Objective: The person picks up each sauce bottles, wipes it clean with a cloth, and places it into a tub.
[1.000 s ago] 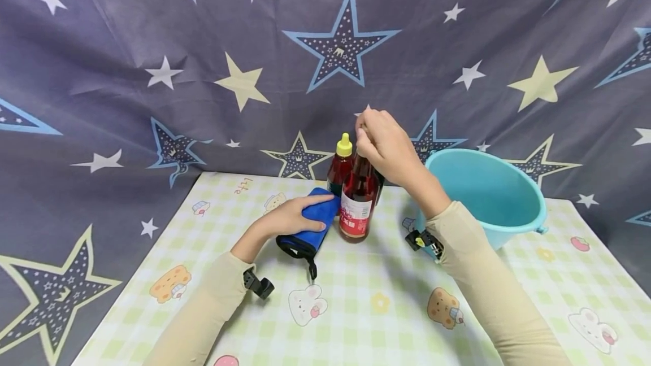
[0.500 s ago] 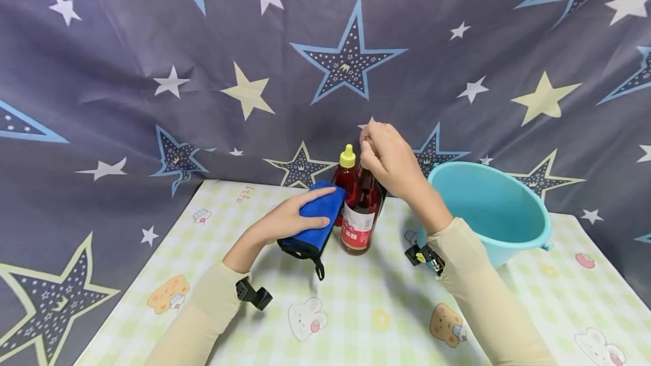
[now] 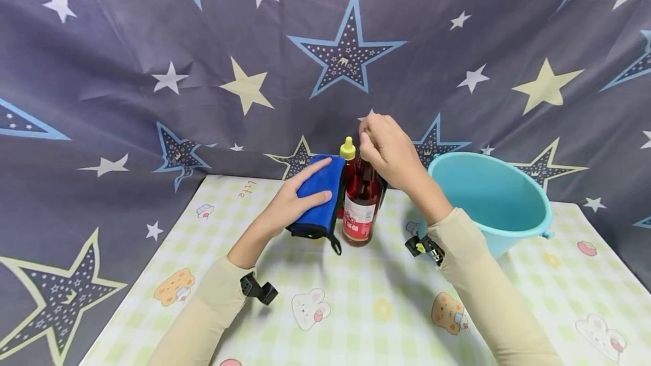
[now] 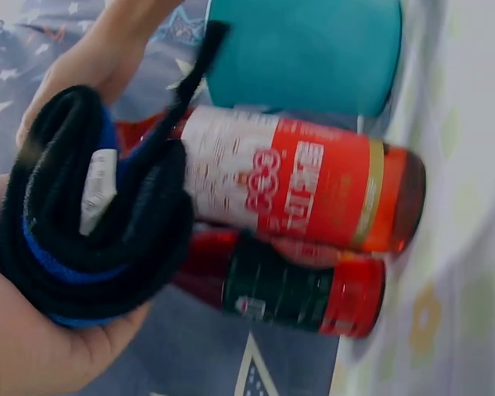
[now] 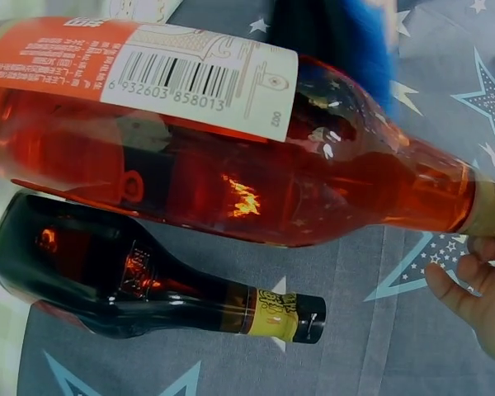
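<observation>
One star-printed curtain is hanging behind a green-checked table, and a light-blue bucket is standing on the right side. Left of the bucket, a tall red vinegar bottle is standing upright, the right hand clamping thumb and fingers round its neck. One yellow-capped squeeze bottle and a dark bottle are standing close by. Just left of the bottles, the left hand is gripping a blue black-trimmed cloth, thumb and fingers parted around it.
</observation>
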`<state>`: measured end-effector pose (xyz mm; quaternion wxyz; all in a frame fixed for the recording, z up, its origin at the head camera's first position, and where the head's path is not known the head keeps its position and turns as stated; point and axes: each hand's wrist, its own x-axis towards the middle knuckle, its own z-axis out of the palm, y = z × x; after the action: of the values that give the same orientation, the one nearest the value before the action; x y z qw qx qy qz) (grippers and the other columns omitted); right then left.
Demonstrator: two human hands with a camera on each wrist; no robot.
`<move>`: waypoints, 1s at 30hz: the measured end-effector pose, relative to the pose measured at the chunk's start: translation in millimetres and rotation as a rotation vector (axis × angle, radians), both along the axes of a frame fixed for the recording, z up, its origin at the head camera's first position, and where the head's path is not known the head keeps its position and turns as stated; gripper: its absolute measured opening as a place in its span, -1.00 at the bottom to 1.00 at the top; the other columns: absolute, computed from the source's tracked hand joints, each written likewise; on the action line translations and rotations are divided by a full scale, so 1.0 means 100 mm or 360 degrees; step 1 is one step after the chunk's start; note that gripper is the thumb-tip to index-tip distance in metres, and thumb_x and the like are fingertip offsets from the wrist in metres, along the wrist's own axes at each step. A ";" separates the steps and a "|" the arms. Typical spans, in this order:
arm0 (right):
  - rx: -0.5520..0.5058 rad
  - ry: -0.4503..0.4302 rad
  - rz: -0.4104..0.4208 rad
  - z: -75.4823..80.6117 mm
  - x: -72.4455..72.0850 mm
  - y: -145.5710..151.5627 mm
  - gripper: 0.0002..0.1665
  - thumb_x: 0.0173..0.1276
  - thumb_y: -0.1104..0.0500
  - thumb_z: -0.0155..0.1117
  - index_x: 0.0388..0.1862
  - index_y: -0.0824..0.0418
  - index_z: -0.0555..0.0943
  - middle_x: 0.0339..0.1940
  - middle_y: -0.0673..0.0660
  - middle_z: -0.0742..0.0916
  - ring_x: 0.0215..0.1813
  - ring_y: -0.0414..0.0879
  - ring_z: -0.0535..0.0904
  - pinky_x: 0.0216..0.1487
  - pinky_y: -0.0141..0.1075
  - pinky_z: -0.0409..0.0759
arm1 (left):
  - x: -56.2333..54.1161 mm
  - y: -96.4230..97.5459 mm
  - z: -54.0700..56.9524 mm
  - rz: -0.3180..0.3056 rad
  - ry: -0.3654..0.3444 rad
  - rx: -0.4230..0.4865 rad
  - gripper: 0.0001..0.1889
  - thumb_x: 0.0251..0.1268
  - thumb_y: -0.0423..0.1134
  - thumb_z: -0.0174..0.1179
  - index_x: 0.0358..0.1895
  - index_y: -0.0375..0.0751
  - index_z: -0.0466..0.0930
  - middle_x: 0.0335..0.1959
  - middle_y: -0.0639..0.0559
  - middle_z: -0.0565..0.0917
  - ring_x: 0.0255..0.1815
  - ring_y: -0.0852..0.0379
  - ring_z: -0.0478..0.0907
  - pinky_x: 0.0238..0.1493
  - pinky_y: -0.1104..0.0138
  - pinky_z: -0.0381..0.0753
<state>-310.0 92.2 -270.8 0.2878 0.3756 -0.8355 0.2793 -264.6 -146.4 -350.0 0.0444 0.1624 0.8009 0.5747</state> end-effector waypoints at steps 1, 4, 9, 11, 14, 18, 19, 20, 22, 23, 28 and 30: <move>0.0009 -0.0008 0.0005 0.00 0.00 0.00 -0.80 0.54 0.14 -0.10 -0.20 0.20 0.46 -0.48 0.07 0.48 -0.19 0.02 0.41 -0.12 -0.15 0.34 | 0.01 0.03 0.02 0.0023 0.0017 0.0059 -0.35 0.41 0.02 0.28 0.48 0.61 0.26 0.62 0.09 0.18 0.49 -0.21 0.29 0.33 -0.17 0.47; 0.0043 -0.0036 0.0019 0.01 0.00 -0.01 -0.79 0.56 0.13 -0.11 -0.20 0.19 0.46 -0.45 0.07 0.51 -0.18 0.01 0.42 -0.11 -0.16 0.36 | 0.06 0.14 0.07 0.0073 0.0065 0.0189 -0.35 0.41 0.00 0.28 0.46 0.65 0.27 0.60 0.16 0.21 0.45 -0.15 0.35 0.26 -0.11 0.56; 0.0018 -0.0011 0.0005 0.04 -0.01 0.01 -0.79 0.56 0.15 -0.10 -0.20 0.20 0.46 -0.45 0.08 0.51 -0.19 0.02 0.42 -0.12 -0.14 0.36 | 0.06 0.33 0.19 0.0107 0.0278 0.0321 -0.34 0.43 -0.04 0.27 0.48 0.61 0.26 0.58 0.28 0.23 0.46 -0.04 0.36 0.30 -0.06 0.54; 0.0002 -0.0009 -0.0010 0.05 -0.01 0.02 -0.80 0.56 0.15 -0.10 -0.19 0.20 0.46 -0.45 0.09 0.50 -0.18 0.03 0.42 -0.12 -0.14 0.35 | 0.04 0.39 0.23 0.0122 0.0384 0.0381 -0.33 0.44 -0.09 0.26 0.51 0.53 0.25 0.58 0.29 0.24 0.48 -0.03 0.34 0.33 -0.07 0.51; 0.0017 -0.0037 -0.0017 0.04 -0.01 0.02 -0.79 0.55 0.14 -0.10 -0.17 0.22 0.47 -0.42 0.11 0.50 -0.16 0.04 0.44 -0.11 -0.13 0.36 | 0.03 0.44 0.26 0.0146 0.0453 0.0479 -0.31 0.43 -0.17 0.26 0.53 0.44 0.26 0.57 0.29 0.25 0.47 -0.03 0.33 0.34 -0.10 0.50; 0.0029 -0.0044 -0.0020 0.01 -0.01 0.00 -0.79 0.55 0.15 -0.08 -0.13 0.24 0.48 -0.38 0.13 0.53 -0.14 0.07 0.45 -0.10 -0.12 0.39 | -0.01 0.49 0.24 0.0112 0.0406 0.0580 -0.28 0.41 -0.22 0.27 0.54 0.42 0.25 0.57 0.29 0.25 0.49 -0.04 0.30 0.36 -0.11 0.48; 0.0027 -0.0037 -0.0021 0.01 -0.02 0.00 -0.79 0.56 0.16 -0.07 -0.13 0.25 0.49 -0.37 0.14 0.53 -0.13 0.07 0.45 -0.11 -0.11 0.39 | -0.02 0.50 0.24 0.0103 0.0384 0.0582 -0.28 0.41 -0.21 0.28 0.53 0.43 0.25 0.57 0.29 0.24 0.49 -0.04 0.29 0.36 -0.11 0.47; 0.0024 -0.0029 -0.0020 0.01 -0.02 -0.01 -0.79 0.56 0.16 -0.07 -0.12 0.25 0.49 -0.38 0.14 0.54 -0.13 0.07 0.46 -0.10 -0.11 0.39 | -0.04 0.51 0.23 0.0096 0.0358 0.0579 -0.28 0.41 -0.20 0.28 0.53 0.46 0.25 0.57 0.28 0.23 0.50 -0.05 0.28 0.36 -0.11 0.46; 0.0018 -0.0021 -0.0017 0.02 -0.03 -0.01 -0.78 0.57 0.16 -0.06 -0.11 0.26 0.50 -0.37 0.14 0.54 -0.12 0.07 0.46 -0.10 -0.11 0.40 | -0.06 0.53 0.23 0.0094 0.0319 0.0557 -0.28 0.41 -0.17 0.29 0.52 0.51 0.23 0.58 0.26 0.21 0.50 -0.06 0.27 0.37 -0.11 0.45; 0.0019 -0.0021 -0.0015 0.02 -0.03 -0.02 -0.78 0.57 0.15 -0.06 -0.11 0.26 0.50 -0.36 0.14 0.55 -0.12 0.07 0.46 -0.09 -0.11 0.41 | -0.07 0.54 0.23 0.0091 0.0301 0.0553 -0.27 0.41 -0.17 0.29 0.51 0.53 0.22 0.58 0.24 0.20 0.50 -0.06 0.26 0.37 -0.12 0.45; 0.0037 -0.0047 -0.0023 0.03 -0.03 0.00 -0.75 0.58 0.14 -0.07 -0.08 0.27 0.51 -0.31 0.16 0.57 -0.11 0.07 0.46 -0.08 -0.10 0.43 | -0.08 0.59 0.25 0.0106 0.0292 0.0527 -0.26 0.38 -0.18 0.32 0.51 0.48 0.22 0.58 0.17 0.18 0.49 -0.09 0.27 0.37 -0.12 0.43; 0.0033 -0.0055 -0.0039 0.03 -0.02 0.02 -0.75 0.57 0.14 -0.08 -0.08 0.27 0.50 -0.30 0.17 0.57 -0.11 0.07 0.46 -0.08 -0.09 0.43 | -0.08 0.61 0.26 0.0122 0.0308 0.0516 -0.26 0.34 -0.20 0.35 0.50 0.41 0.26 0.56 0.14 0.21 0.47 -0.09 0.29 0.36 -0.12 0.44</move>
<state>-312.0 94.4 -267.5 0.2726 0.3635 -0.8478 0.2735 -272.8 -85.2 -323.6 -0.0816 0.1912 0.7039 0.6792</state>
